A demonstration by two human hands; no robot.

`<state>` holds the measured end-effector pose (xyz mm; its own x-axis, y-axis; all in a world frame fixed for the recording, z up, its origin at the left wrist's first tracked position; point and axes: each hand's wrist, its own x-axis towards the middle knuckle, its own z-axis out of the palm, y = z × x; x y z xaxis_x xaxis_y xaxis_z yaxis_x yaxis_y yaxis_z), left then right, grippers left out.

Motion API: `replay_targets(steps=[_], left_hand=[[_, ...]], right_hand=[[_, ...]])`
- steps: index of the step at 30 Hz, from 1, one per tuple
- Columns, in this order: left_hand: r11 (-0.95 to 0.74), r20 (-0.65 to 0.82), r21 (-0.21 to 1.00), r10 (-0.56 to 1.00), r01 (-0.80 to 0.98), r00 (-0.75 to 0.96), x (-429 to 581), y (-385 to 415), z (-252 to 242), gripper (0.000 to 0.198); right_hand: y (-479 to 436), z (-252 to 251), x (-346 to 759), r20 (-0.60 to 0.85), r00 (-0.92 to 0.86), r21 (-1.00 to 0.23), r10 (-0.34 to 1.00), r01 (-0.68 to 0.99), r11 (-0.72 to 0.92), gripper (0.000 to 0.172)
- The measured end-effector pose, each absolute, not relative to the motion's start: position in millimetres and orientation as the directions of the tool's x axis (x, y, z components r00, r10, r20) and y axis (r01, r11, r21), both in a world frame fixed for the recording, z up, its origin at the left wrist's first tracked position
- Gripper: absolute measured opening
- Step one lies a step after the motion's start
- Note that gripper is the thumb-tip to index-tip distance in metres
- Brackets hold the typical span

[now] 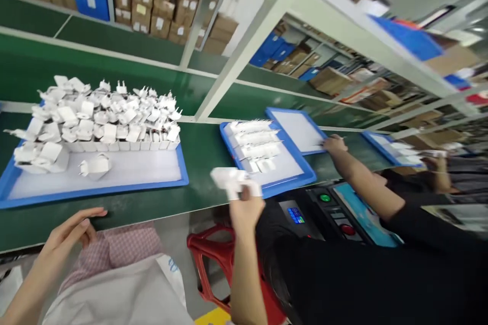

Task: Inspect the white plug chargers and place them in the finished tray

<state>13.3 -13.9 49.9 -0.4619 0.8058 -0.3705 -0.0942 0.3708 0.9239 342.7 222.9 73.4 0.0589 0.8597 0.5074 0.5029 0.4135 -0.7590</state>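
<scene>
Bench (202, 155) with a green surface runs across the middle of the frame and carries three blue trays. The left tray (95, 192), at centre left, holds a plug pile (102, 119) of loose white parts heaped along its far side. One single plug (95, 165) lies apart on the white liner.

The middle tray (293, 183), at frame centre, holds plug rows (257, 143) laid in lines. The far tray (297, 129) sits just beyond it. A co-worker's hand (335, 143), on an arm in a black sleeve, touches its right edge.

The right hand (246, 208) is raised at lower centre, over the near edge of the bench. Its fingers are closed on white plug pieces (233, 180), which sit just beside the near left corner of the middle tray. Motion blur hides their exact count.

The left hand (72, 228) lies at lower left by the near bench edge, above a pink checked cloth (114, 249). Its fingers are wide, loosely extended and holding nothing.

A red stool (209, 256) stands below the bench. A control panel (335, 210) lies to its right.
</scene>
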Motion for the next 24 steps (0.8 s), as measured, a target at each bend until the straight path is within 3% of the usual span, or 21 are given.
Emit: replay_targets(steps=[3, 6, 12, 17, 24], left_hand=[[0.391, -0.384, 0.917, 0.815, -0.076, -0.434, 18, -2, 47, 0.047], [0.397, -0.383, 0.916, 0.824, -0.058, -0.417, 26, 9, 44, 0.046], [0.418, -0.405, 0.906, 0.814, -0.064, -0.416, 43, 22, 47, 0.022], [0.371, -0.36, 0.926, 0.799, -0.076, -0.481, 51, 27, 53, 0.025], [0.369, -0.371, 0.923, 0.779, -0.11, -0.505, 50, 26, 44, 0.036]], right_hand=[[287, 93, 424, 0.53, 0.371, -0.793, 0.763, 0.536, 0.29, 0.039], [329, 94, 473, 0.486, 0.485, -0.813, 0.726, 0.557, 0.172, 0.046], [354, 60, 487, 0.387, 0.478, -0.794, 0.789, 0.608, 0.021, 0.037], [361, 44, 481, 0.363, 0.458, -0.76, 0.811, 0.649, -0.026, 0.037], [366, 34, 485, 0.278, 0.41, -0.784, 0.869, 0.62, -0.041, 0.024]])
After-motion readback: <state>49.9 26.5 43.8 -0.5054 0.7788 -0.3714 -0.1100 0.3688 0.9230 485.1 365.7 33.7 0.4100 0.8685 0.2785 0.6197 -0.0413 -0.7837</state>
